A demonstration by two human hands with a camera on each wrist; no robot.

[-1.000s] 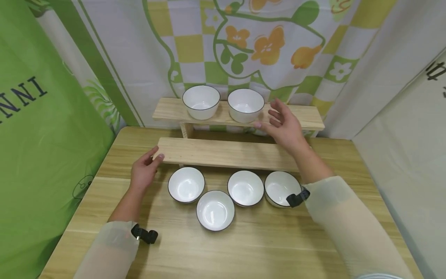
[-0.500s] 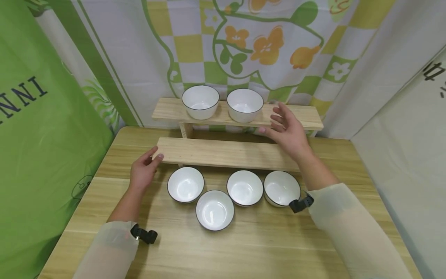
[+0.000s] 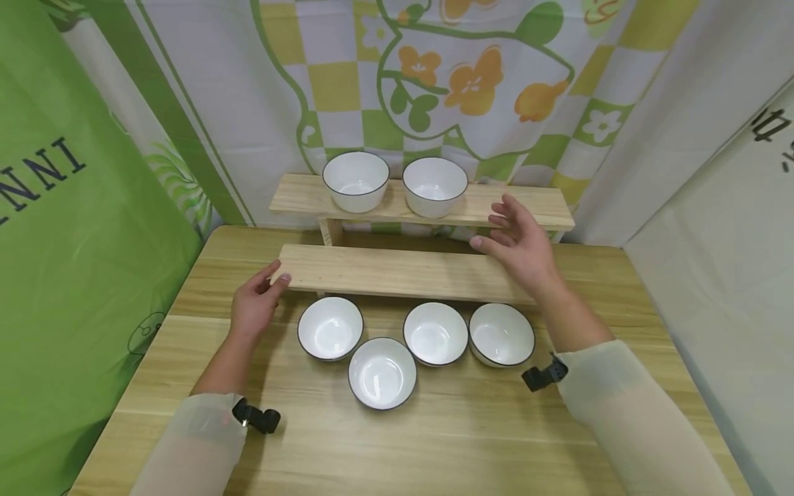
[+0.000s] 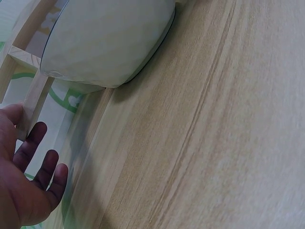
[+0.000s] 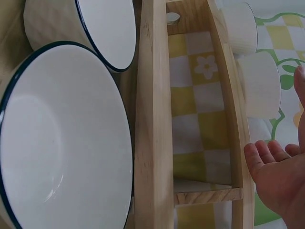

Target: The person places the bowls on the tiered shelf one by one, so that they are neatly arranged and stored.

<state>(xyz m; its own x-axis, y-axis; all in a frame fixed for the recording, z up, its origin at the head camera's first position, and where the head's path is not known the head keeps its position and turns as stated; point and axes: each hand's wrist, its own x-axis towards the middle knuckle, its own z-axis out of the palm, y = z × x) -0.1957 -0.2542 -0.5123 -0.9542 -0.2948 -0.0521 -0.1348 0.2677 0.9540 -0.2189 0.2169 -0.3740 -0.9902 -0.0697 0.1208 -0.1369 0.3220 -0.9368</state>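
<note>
My left hand (image 3: 254,304) pinches the left end of the lower wooden shelf board (image 3: 397,272); the left wrist view shows thumb and index finger of that hand (image 4: 26,179) on either side of the board's end. My right hand (image 3: 526,251) hovers, fingers spread and slightly bent, over the right part of the two-tier rack, holding nothing. Left of it, two white dark-rimmed bowls stand upright on the upper board (image 3: 548,204): one at left (image 3: 356,182), one nearer the hand (image 3: 435,187). The right wrist view shows the empty palm (image 5: 281,183).
Several more white bowls stand on the wooden table (image 3: 434,441) before the rack: one at left (image 3: 331,328), one nearer the front edge (image 3: 382,374), and two side by side at right (image 3: 436,334). A patterned curtain (image 3: 335,83) hangs behind; green cloth (image 3: 74,262) is at left.
My right hand has moved right and slightly down, away from the right upper bowl. My left hand remains on the lower board's end, and the bowls stand as before.
</note>
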